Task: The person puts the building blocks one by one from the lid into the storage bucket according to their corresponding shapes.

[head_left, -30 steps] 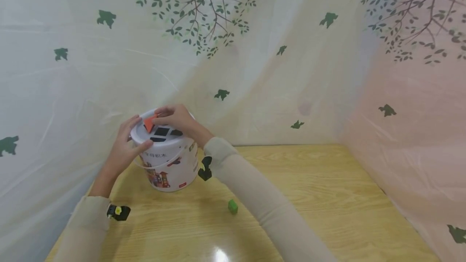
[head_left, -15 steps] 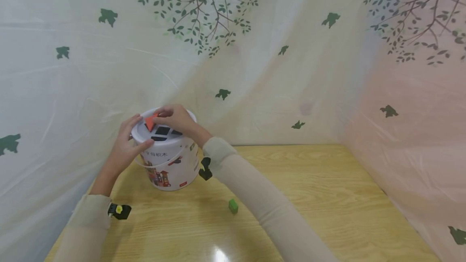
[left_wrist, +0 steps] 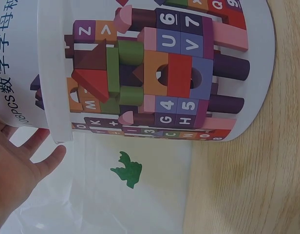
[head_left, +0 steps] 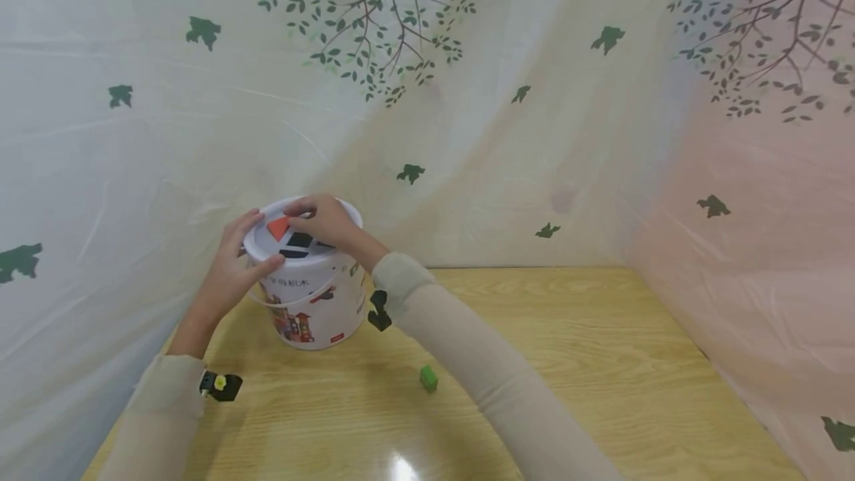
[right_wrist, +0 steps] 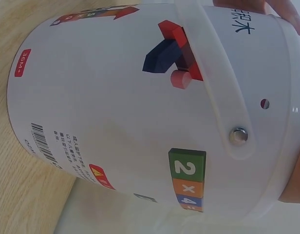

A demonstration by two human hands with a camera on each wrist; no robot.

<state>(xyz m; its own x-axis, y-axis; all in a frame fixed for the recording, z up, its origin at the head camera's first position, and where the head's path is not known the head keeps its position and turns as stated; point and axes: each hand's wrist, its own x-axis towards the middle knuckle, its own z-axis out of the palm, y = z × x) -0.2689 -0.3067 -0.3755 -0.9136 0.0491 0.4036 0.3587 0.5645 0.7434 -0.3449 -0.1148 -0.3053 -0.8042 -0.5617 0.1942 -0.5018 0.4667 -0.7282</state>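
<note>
A white toy-block bucket (head_left: 320, 318) with printed pictures stands at the back left of the table. Its lid has several dark shaped slots. My left hand (head_left: 227, 269) holds the lid's left rim, thumb on the near edge and fingers on the far side. An orange-red triangular block (head_left: 277, 228) sits low at a slot on the lid's left. Right beside it is my right hand (head_left: 329, 223), thumb and forefinger slightly apart, fingertips at the block's edge. In the left wrist view, fingers (left_wrist: 50, 163) of the left hand lie along the bucket's rim.
A small green block (head_left: 428, 378) lies on the wooden table (head_left: 574, 347), in front of the bucket and near the right forearm. A patterned curtain (head_left: 467, 147) hangs behind and at both sides. The bucket's white handle (right_wrist: 218, 78) hangs down across its front.
The orange-red block has gone lower into the lid, and its top no longer shows between the right fingertips. The left hand stays on the rim.
</note>
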